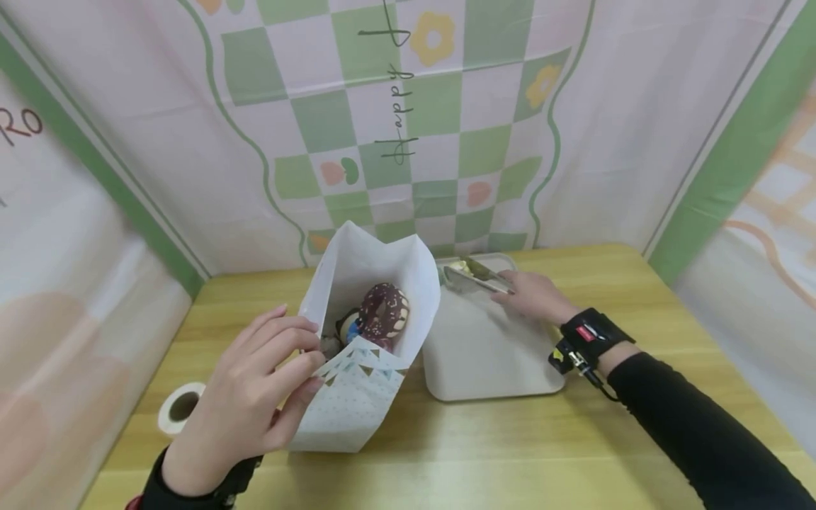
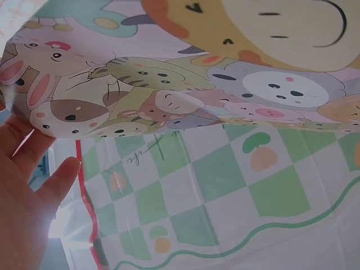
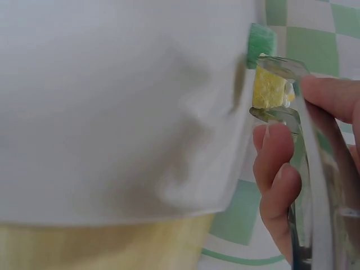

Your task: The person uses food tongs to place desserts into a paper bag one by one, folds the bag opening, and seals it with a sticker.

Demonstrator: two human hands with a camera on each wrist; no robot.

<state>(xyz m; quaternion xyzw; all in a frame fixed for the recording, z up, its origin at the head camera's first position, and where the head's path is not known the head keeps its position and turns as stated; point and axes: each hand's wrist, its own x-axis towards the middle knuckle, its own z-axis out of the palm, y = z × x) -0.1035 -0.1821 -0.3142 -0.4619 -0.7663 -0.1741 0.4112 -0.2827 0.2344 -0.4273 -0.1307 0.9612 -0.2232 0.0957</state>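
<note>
At the left rim of a white paper bag (image 1: 357, 414), my left hand (image 1: 258, 386) holds the edge with curled fingers. The bag stands with its mouth open and has triangles and dots on its front. Inside it lie a chocolate-coloured sprinkled doughnut (image 1: 384, 312) and a small blue-and-tan item (image 1: 349, 327) partly hidden behind it. My right hand (image 1: 538, 294) grips metal tongs (image 3: 318, 185) over the far end of a pale tray (image 1: 491, 354). Between the tong tips is a yellow block-shaped piece (image 3: 269, 89). A green piece (image 3: 261, 46) sits just beyond the tips.
A white roll (image 1: 180, 409) lies at the left of the wooden table (image 1: 535, 453). Behind the table hangs a checked curtain (image 1: 395, 142), close to the bag and tray. In the left wrist view, an animal-printed surface (image 2: 169, 84) spans the top beside the fingers.
</note>
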